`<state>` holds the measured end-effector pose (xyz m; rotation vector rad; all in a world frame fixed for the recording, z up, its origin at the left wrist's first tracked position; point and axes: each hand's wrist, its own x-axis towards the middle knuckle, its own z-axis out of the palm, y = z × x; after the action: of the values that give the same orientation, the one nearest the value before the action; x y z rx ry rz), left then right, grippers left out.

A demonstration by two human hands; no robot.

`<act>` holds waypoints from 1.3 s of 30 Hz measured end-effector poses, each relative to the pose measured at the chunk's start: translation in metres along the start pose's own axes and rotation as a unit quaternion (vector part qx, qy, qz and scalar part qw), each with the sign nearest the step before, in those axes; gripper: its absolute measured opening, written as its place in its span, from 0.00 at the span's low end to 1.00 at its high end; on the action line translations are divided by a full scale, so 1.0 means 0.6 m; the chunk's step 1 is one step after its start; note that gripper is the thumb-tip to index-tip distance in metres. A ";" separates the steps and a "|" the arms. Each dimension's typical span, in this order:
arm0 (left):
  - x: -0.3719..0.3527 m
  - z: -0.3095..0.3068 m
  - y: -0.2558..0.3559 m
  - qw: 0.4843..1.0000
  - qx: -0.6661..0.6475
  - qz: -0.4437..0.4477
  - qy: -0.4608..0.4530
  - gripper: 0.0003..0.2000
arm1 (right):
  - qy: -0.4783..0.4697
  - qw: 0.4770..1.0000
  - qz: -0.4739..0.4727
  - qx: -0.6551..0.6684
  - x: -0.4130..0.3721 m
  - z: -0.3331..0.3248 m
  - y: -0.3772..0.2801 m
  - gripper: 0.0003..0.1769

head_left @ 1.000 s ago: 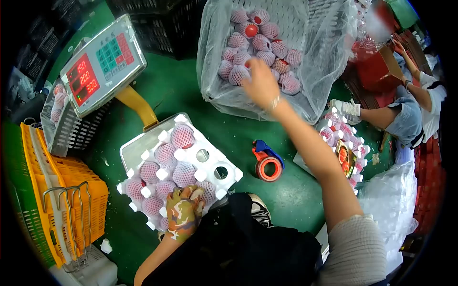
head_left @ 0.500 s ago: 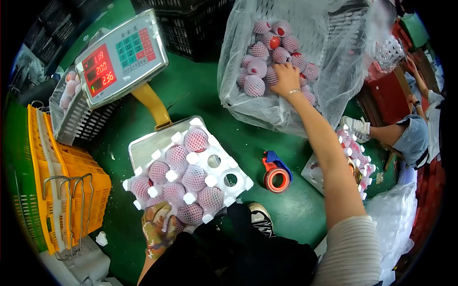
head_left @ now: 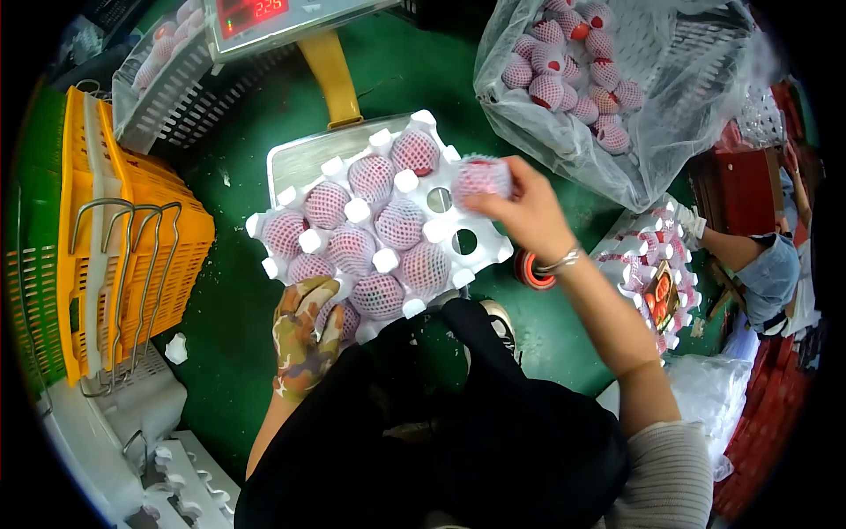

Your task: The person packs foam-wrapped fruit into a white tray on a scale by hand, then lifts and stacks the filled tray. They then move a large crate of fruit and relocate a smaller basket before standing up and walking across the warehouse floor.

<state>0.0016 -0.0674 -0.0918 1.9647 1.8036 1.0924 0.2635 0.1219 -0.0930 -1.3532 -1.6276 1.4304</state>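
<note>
Floor: green, dotted with white scraps, under an electronic scale.
Right hand: bare, thumb and fingers clamped on one net-wrapped fruit.
Held fruit: over the right edge of the white foam tray, just beside its two open holes; whether it touches the tray cannot be told.
Axis: nearly round, so no long axis reads through the net; the tray lies aslant on the scale.
Nearer hand: the right is nearer those holes; the left hand, in a camouflage glove, lies at the tray's near-left edge beside netted fruit, its grip impossible to tell.
Lined crate: beyond the right hand, holding more netted fruit.
Hidden: part of an orange-red ring behind the right forearm; the scale's display, cut off at the top; the held fruit's far side.
</note>
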 end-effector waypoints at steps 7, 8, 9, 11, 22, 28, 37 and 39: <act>0.031 0.008 0.014 0.998 -0.023 -0.050 -0.019 0.14 | 0.133 0.929 -0.175 -0.297 0.006 0.084 0.029 0.30; 0.047 0.013 0.017 0.999 -0.001 -0.019 -0.041 0.14 | 0.134 0.925 -0.162 -0.317 0.007 0.091 0.028 0.29; 0.066 0.021 0.021 0.998 0.021 0.015 -0.061 0.15 | 0.137 0.919 -0.149 -0.338 0.010 0.096 0.027 0.27; 0.104 0.041 0.028 0.996 -0.006 0.032 -0.082 0.15 | 0.150 0.908 -0.155 -0.360 0.004 0.101 0.031 0.26; 0.216 0.155 0.026 0.951 0.044 0.151 -0.265 0.13 | 0.103 0.900 -0.264 -0.331 0.027 -0.035 0.028 0.29; 0.207 0.129 0.029 0.970 -0.063 0.105 -0.211 0.13 | 0.284 0.875 0.078 -0.384 0.237 -0.364 0.098 0.27; 0.100 0.043 -0.005 0.991 -0.005 -0.057 -0.122 0.14 | 0.498 0.739 0.256 -0.373 0.368 -0.360 0.205 0.41; 0.081 0.033 -0.012 0.987 -0.073 -0.101 -0.102 0.14 | 0.550 0.731 0.243 -0.322 0.368 -0.366 0.206 0.39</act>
<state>0.0068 -0.0149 -0.0929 1.6986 1.7178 0.8981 0.4282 0.3949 -0.1952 -2.4640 -0.9143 -0.0358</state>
